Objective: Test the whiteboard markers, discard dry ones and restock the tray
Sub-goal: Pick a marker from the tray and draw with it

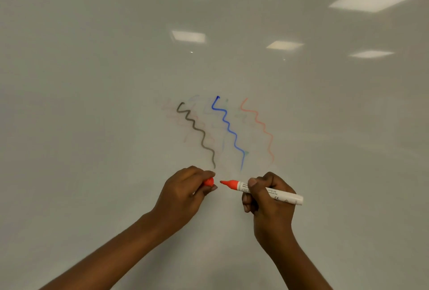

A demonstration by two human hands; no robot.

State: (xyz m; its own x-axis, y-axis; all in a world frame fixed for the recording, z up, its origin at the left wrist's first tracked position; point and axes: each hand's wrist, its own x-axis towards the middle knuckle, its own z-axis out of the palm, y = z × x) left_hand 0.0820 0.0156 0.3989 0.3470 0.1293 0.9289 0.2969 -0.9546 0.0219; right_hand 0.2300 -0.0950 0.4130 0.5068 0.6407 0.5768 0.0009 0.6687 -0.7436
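Lower centre: right hand [264, 194] grips the light, rigid marker [267, 191] mid-barrel; left hand [185, 187] pinches its cap [209, 181].

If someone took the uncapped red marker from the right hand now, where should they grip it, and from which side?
Best grip: the white rear end of the red marker, likely from the right. It lies nearly level, exposed tip pointing left, and the right hand wraps its middle, leaving that clean stretch free.

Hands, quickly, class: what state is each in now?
Left hand: fingers closed on the orange cap.
Right hand: fingers closed round the uncapped orange marker.
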